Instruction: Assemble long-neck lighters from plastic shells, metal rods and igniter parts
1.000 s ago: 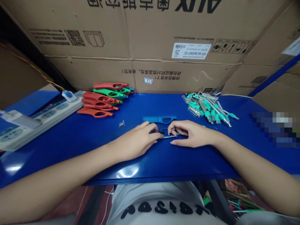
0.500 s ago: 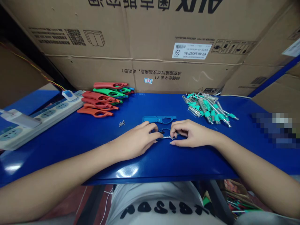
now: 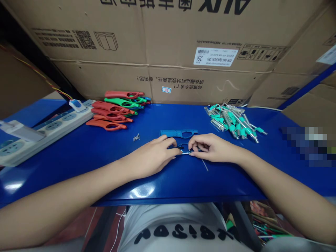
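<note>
My left hand (image 3: 160, 154) is closed, thumb and fingertips gripping the left part of a blue plastic lighter casing half (image 3: 184, 144). Most of that piece is hidden by my fingers, and a small black part shows inside it. At its right part, my right hand (image 3: 211, 148) pinches along the near edge, where thin silvery wire or tube (image 3: 187, 152) runs between both hands. A thin pale strand (image 3: 205, 165) sticks out below my right fingers. Just beyond my fingertips lies another blue casing half (image 3: 173, 133), inner side up.
Red, orange and green lighter casings (image 3: 110, 109) are stacked at the left beside a white power strip (image 3: 60, 122). Small screws (image 3: 136, 137) lie near my left wrist. Metal lighter tubes with teal parts (image 3: 236, 120) are heaped at the right. A cardboard box (image 3: 170, 42) stands behind the blue table (image 3: 105, 154).
My right fingers have shifted slightly left, with the thumb now closer against the silvery piece. The pale strand now shows below my right hand. My left hand stays nearly in place.
</note>
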Demonstrator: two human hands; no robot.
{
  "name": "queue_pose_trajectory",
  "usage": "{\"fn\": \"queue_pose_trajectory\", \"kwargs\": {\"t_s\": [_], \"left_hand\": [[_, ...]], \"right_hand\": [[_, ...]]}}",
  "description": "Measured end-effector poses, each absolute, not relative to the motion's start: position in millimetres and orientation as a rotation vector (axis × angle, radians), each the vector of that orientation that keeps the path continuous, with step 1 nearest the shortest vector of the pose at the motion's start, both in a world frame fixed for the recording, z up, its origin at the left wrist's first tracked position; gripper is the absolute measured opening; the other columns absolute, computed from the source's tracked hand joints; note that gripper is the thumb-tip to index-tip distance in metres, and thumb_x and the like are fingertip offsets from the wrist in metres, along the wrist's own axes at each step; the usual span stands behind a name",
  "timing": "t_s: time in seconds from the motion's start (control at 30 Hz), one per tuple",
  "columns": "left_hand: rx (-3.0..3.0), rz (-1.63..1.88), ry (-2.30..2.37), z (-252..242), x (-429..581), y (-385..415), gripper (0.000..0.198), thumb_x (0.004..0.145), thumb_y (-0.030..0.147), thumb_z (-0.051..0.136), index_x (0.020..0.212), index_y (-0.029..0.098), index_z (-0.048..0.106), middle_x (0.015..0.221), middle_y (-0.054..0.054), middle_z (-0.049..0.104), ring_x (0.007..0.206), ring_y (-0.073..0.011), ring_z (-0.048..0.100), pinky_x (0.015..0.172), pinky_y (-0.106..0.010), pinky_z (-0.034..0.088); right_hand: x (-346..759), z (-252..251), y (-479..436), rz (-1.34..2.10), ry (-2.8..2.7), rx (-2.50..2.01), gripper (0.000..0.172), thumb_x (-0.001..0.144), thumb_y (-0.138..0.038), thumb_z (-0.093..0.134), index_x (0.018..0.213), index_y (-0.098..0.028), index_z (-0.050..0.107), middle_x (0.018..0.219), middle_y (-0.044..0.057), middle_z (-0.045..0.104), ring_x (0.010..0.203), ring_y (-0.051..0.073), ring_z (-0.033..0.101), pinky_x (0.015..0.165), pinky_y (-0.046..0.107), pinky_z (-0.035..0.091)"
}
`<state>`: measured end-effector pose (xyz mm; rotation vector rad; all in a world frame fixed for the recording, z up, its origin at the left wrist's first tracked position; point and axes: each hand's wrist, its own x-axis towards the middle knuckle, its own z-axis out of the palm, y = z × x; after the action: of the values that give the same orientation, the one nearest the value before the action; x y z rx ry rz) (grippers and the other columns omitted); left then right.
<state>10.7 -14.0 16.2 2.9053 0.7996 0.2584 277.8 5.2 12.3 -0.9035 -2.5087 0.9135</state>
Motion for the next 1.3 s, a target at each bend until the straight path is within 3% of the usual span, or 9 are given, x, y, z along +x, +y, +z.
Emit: {"fn": "queue_pose_trajectory", "kwargs": {"t_s": [0.2,0.3,0.53,0.63,0.77,0.9,1.3], "left_hand": [[2.895,0.271,0.792,15.8,9.8,-12.8,0.032,0.103,0.022,0.046,0.128,0.021,0.066,0.118,-0.012,0.06,0.104,-0.0254,0.056,0.091,-0.041,0.052],[2.89,0.267,0.785,15.4,9.5,-11.9,0.032,0.102,0.022,0.047,0.129,0.02,0.064,0.118,-0.012,0.06,0.104,-0.0252,0.056,0.092,-0.041,0.052],[2.928,0.236,0.79,17.7,10.2,-12.5,0.031,0.103,0.022,0.045,0.124,0.019,0.068,0.115,-0.013,0.061,0.101,-0.0256,0.057,0.088,-0.04,0.053],[2.961,0.233,0.778,19.1,10.1,-13.2,0.031,0.102,0.02,0.046,0.124,0.02,0.068,0.115,-0.013,0.063,0.102,-0.0262,0.058,0.087,-0.04,0.053],[2.991,0.239,0.768,18.1,9.2,-13.0,0.031,0.101,0.019,0.049,0.124,0.021,0.069,0.116,-0.013,0.064,0.103,-0.0264,0.059,0.088,-0.04,0.054],[3.041,0.208,0.768,16.1,8.5,-12.1,0.035,0.1,0.018,0.05,0.13,0.023,0.067,0.117,-0.013,0.064,0.104,-0.0268,0.06,0.087,-0.04,0.054],[3.021,0.241,0.765,14.4,8.5,-10.9,0.035,0.101,0.019,0.049,0.13,0.021,0.067,0.117,-0.014,0.065,0.103,-0.0274,0.061,0.087,-0.041,0.055]], "right_hand": [[279.0,11.6,5.4,0.707,-2.58,-0.837,0.011,0.095,-0.027,0.063,0.091,-0.017,0.064,0.094,0.005,0.06,0.066,0.01,0.049,0.064,0.023,0.042],[279.1,10.6,6.3,0.699,-2.588,-0.809,0.012,0.096,-0.025,0.06,0.089,-0.017,0.063,0.088,0.004,0.061,0.072,0.012,0.052,0.067,0.024,0.042],[275.3,10.0,5.8,0.758,-2.515,-0.919,0.012,0.095,-0.025,0.061,0.087,-0.017,0.064,0.075,0.0,0.058,0.06,0.01,0.046,0.059,0.024,0.039],[275.2,11.2,5.7,0.769,-2.508,-0.92,0.009,0.094,-0.022,0.06,0.089,-0.017,0.065,0.079,0.001,0.061,0.06,0.01,0.047,0.06,0.024,0.04],[277.5,13.4,4.3,0.752,-2.562,-0.822,0.012,0.095,-0.019,0.058,0.089,-0.018,0.067,0.092,0.006,0.066,0.078,0.014,0.06,0.073,0.027,0.048],[278.6,13.6,1.2,0.703,-2.619,-0.769,0.013,0.096,-0.019,0.058,0.093,-0.019,0.07,0.101,0.007,0.066,0.088,0.015,0.064,0.08,0.028,0.05],[277.9,12.8,1.7,0.572,-2.615,-0.778,0.017,0.099,-0.025,0.055,0.093,-0.018,0.069,0.094,0.008,0.07,0.08,0.016,0.065,0.073,0.028,0.052]]}}
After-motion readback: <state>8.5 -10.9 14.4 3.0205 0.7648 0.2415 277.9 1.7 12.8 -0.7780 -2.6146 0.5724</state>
